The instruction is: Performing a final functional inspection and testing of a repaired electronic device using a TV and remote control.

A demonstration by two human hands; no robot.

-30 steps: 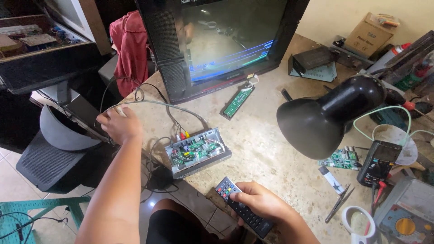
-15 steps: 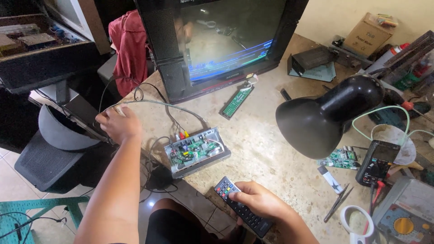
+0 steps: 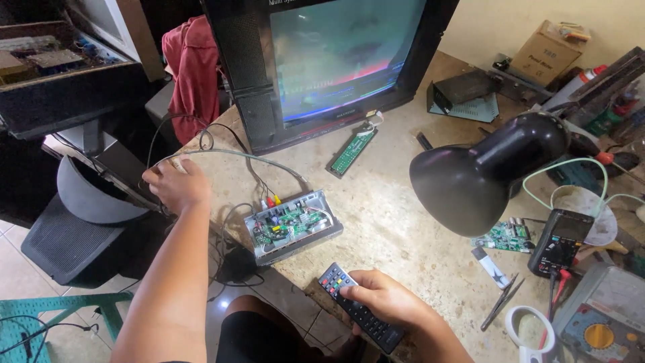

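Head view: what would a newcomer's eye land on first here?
The big black television at the back of the stone worktop, its screen lit with smeared colours. In front, an opened receiver box shows its green circuit board beside the left hand, while the right hand holds a black remote control. A black desk lamp looms at right.

A black tube television point(image 3: 322, 67) stands at the back of the surface point(image 3: 403, 215), its curved screen point(image 3: 342, 57) glowing blue-green with a red-pink band and blurred shapes. A brown cardboard box point(image 3: 544, 57) with dark print on its side sits at the far right against the wall. A black multimeter point(image 3: 561, 242) lies near the right edge, its small display dark.
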